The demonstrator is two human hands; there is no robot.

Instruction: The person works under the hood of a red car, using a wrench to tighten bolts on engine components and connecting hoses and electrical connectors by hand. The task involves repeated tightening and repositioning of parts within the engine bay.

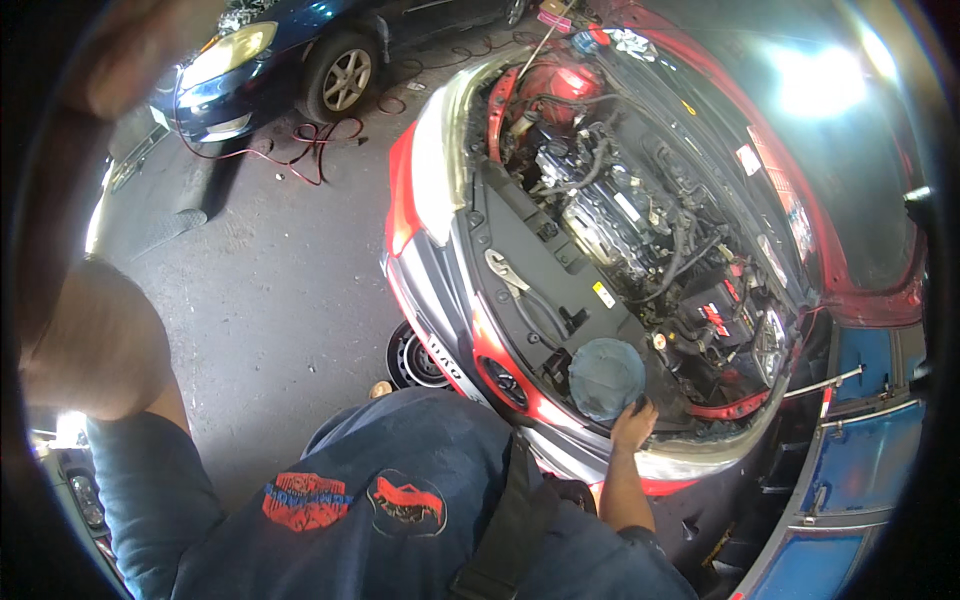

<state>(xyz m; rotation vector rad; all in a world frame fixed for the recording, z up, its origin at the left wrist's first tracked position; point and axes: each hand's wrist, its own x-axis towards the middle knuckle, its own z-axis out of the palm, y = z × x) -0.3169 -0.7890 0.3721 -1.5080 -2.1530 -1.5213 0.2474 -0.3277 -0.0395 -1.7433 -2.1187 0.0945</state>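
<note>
The left hand (105,75) looms blurred, its grip impossible to tell. Beyond, the red car (565,262) shows its engine (612,208); over the front of the bay, the cap (606,376) is held by its edge in the right hand (634,427).

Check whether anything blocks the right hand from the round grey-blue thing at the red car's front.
Nothing clearly does: the right hand is at the lower right edge of the round grey-blue thing, seemingly touching it. A small dark piece there is too unclear to identify.
</note>
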